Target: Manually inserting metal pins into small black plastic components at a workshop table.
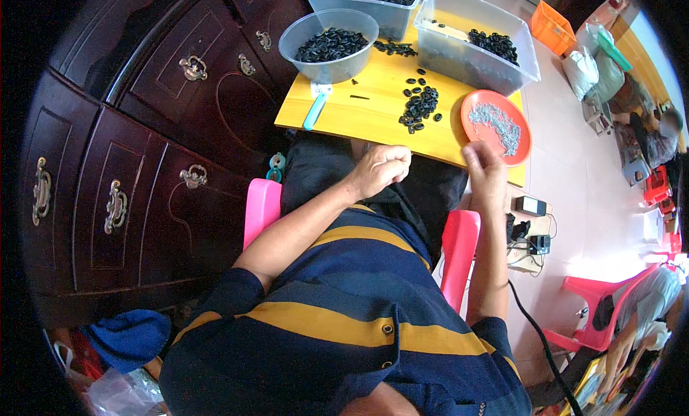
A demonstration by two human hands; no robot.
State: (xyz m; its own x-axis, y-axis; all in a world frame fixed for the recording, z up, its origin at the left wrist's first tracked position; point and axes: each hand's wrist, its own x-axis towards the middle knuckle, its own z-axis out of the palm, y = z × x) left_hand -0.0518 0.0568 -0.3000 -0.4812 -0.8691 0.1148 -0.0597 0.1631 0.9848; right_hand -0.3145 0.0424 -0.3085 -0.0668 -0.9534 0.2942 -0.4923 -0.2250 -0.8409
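My left hand (384,168) is closed, held above my lap just before the near edge of the yellow table (366,125). Whatever its curled fingers may hold is hidden. My right hand (486,171) is at the near rim of an orange plate (495,98), thumb and fingers drawn together; I cannot make out anything between them. Many tiny grey metal-looking pieces (495,125) lie in the plate. Left of it, a loose pile of small black oval parts (422,106) sits on the tabletop. A tool with a turquoise handle (313,112) lies near the table's left edge.
A round clear bowl (330,74) and two clear bins (466,64) (395,21) hold black parts at the back. Dark wooden drawers (158,150) stand to the left. Pink chair arms (459,254) flank me. Black adapters (531,206) with cables lie at right; other people sit beyond.
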